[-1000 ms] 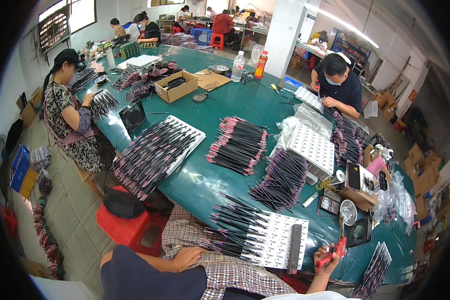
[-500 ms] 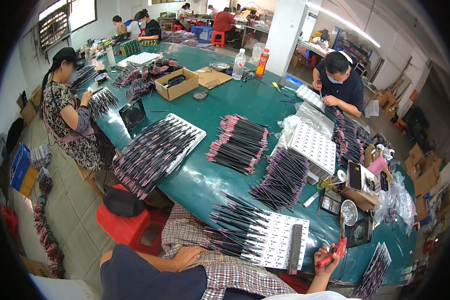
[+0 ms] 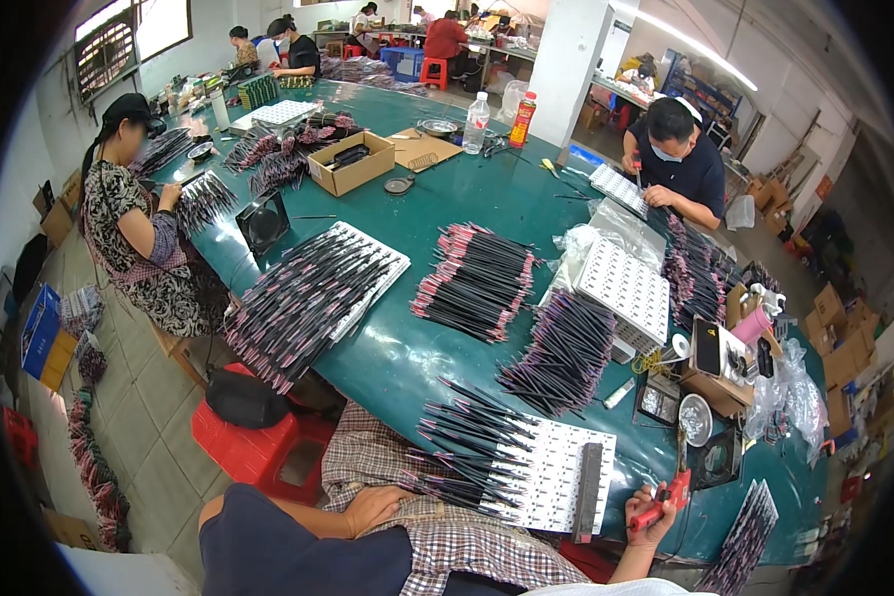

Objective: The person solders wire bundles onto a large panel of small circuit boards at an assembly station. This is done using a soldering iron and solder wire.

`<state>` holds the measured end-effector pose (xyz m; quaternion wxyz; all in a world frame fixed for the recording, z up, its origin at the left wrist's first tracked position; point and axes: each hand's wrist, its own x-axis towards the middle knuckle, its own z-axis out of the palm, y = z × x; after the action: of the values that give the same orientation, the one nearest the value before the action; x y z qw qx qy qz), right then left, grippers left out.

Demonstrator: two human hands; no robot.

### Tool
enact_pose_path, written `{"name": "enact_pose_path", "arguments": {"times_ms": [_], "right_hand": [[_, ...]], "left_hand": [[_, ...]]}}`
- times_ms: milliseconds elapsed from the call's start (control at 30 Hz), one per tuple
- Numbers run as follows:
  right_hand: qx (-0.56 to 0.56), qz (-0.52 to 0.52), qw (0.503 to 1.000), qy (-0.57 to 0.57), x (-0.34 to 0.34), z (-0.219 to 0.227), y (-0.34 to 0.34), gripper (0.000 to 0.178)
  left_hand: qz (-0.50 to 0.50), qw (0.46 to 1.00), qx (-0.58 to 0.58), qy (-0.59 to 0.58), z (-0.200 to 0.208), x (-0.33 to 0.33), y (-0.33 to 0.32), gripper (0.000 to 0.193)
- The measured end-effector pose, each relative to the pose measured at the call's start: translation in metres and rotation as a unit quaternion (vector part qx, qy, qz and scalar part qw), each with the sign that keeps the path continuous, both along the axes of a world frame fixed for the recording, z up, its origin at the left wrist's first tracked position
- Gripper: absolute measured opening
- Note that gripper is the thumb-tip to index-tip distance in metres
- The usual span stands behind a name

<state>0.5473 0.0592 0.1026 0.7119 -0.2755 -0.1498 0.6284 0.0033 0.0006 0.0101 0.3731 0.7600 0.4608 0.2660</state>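
My left hand rests on my checked-cloth lap below the table edge, fingers loosely curled, holding nothing. My right hand grips a red hand tool at the table's near edge. Between my hands lies a white perforated board with a fan of black-and-red wires spread over its left side and a dark bar standing on its right end.
The green table carries several bundles of wires, another white board, a cardboard box, bottles and small parts trays. One person sits at the left, another works at the far right. A red stool stands below left.
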Motion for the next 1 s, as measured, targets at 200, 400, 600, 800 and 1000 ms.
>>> {"name": "enact_pose_path", "arguments": {"times_ms": [200,400,600,800,1000], "right_hand": [[0.001,0.003,1.000,0.001,0.0001,-0.0003,0.0002,0.041],[0.001,-0.001,1.000,0.004,0.0006,-0.0017,0.0001,0.041],[0.004,0.003,1.000,0.004,0.0006,-0.0015,0.0004,0.041],[-0.001,0.002,1.000,0.007,0.0002,-0.0004,0.0002,0.041],[-0.004,0.000,1.000,0.005,0.0003,-0.0005,0.0002,0.041]], "left_hand": [[0.012,1.000,0.016,-0.001,0.0011,0.0010,0.0001,0.036],[0.010,1.000,0.016,-0.009,-0.0019,0.0008,0.0004,0.037],[0.008,1.000,0.014,-0.013,-0.0014,0.0011,0.0009,0.038],[0.013,1.000,0.008,-0.019,0.0038,0.0015,0.0007,0.038],[0.011,1.000,0.017,-0.014,0.0025,0.0014,0.0014,0.039]]}}
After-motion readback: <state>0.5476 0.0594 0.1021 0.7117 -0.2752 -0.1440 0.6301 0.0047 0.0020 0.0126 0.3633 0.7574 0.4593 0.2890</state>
